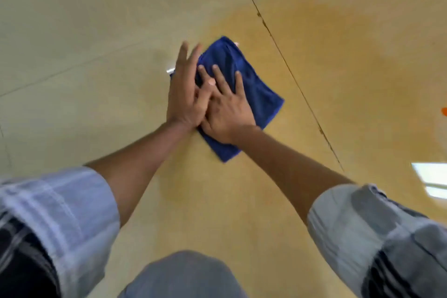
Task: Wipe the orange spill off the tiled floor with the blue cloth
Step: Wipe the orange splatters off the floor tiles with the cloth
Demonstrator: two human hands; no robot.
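Note:
A folded blue cloth (256, 94) lies flat on the tiled floor (72, 31), inside a wide, thin orange spill (338, 60) that spreads to the right and toward me. My right hand (226, 109) presses flat on the cloth with straight, spread fingers. My left hand (185, 89) lies on the cloth's left edge, fingers straight and pointing away from me, its thumb crossing over my right hand's fingers. The hands cover the cloth's left part.
A dark tile joint (290, 72) runs diagonally just right of the cloth. A small orange blob (444, 111) shows at the right edge. A bright window reflection (433, 176) lies on the floor lower right. My knee (183, 273) is at the bottom centre.

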